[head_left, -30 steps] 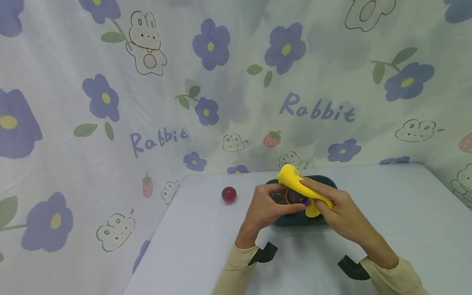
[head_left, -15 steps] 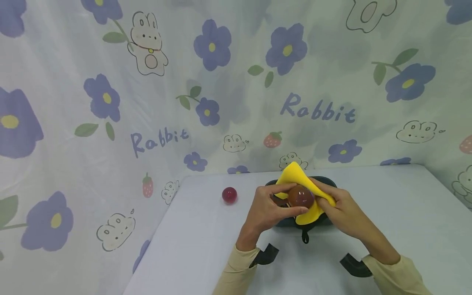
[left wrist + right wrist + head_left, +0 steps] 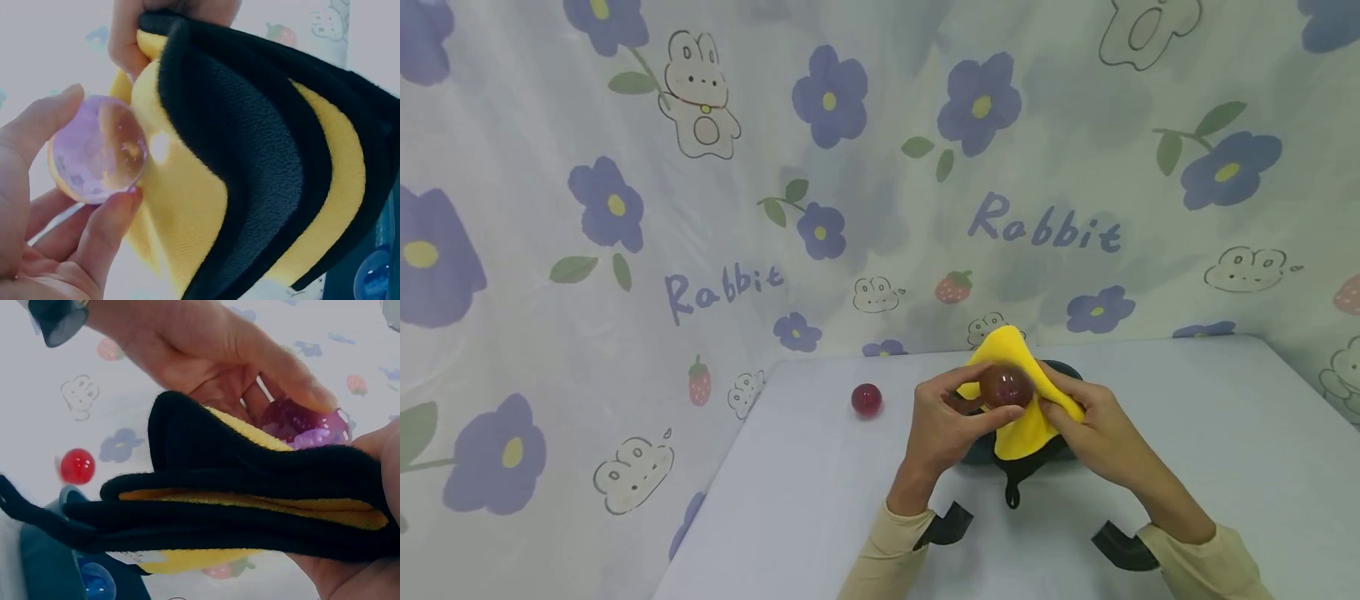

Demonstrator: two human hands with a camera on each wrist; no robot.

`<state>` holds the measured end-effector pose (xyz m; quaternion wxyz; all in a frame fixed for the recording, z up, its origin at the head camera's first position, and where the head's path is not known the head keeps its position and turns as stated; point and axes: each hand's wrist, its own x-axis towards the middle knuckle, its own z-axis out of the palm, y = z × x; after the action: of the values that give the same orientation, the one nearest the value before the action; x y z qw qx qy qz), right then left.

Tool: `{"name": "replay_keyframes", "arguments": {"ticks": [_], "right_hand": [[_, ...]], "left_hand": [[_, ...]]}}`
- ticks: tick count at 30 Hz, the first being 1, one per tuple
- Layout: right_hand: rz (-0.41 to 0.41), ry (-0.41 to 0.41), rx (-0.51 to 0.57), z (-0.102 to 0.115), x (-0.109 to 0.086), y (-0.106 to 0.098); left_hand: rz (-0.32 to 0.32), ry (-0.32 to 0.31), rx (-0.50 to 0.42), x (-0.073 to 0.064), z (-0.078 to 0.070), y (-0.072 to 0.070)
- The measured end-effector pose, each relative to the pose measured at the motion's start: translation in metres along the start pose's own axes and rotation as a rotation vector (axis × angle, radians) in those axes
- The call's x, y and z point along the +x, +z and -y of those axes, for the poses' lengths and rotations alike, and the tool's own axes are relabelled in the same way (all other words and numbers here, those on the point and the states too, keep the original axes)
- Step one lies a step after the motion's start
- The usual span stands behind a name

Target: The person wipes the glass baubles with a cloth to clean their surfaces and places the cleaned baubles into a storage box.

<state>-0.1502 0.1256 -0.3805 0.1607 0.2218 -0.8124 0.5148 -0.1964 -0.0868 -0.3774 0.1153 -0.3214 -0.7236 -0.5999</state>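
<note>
My left hand (image 3: 943, 417) pinches a clear glassy ball (image 3: 1006, 387) between thumb and fingers. The ball looks reddish brown in the head view and purple in the left wrist view. Right beside it, my right hand (image 3: 1097, 429) grips a folded cloth (image 3: 181, 212), yellow on one face and black on the other. In the head view the cloth's yellow face spreads behind the ball, and a black hanging loop (image 3: 1012, 493) dangles below. Whether cloth and ball touch I cannot tell. Part of the right hand's fingers is hidden by the cloth.
A dark teal tray (image 3: 1067, 367) stands on the white table under both hands, largely covered by them and the cloth. Inside it lies a blue clear ball (image 3: 97, 581). To the left, a red ball (image 3: 867, 400) rests on the table. A patterned curtain (image 3: 880, 200) hangs behind.
The cloth, earlier folded over the ball, has opened out behind it, and its black loop has come into sight. The ball has come out from under the cloth and risen slightly.
</note>
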Motion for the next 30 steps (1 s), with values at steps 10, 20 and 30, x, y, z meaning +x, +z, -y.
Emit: {"name": "replay_keyframes", "arguments": {"ticks": [10, 20, 30], "right_hand": [[-0.037, 0.024, -0.026, 0.007, -0.001, -0.002], [-0.047, 0.056, -0.101, 0.017, -0.008, -0.003], [-0.081, -0.168, -0.167, 0.017, -0.006, -0.004]], "left_hand": [[-0.055, 0.033, -0.012, 0.000, 0.008, 0.004], [-0.033, -0.049, 0.039, -0.003, 0.008, 0.004], [0.049, -0.044, 0.042, -0.001, 0.009, 0.005]]}}
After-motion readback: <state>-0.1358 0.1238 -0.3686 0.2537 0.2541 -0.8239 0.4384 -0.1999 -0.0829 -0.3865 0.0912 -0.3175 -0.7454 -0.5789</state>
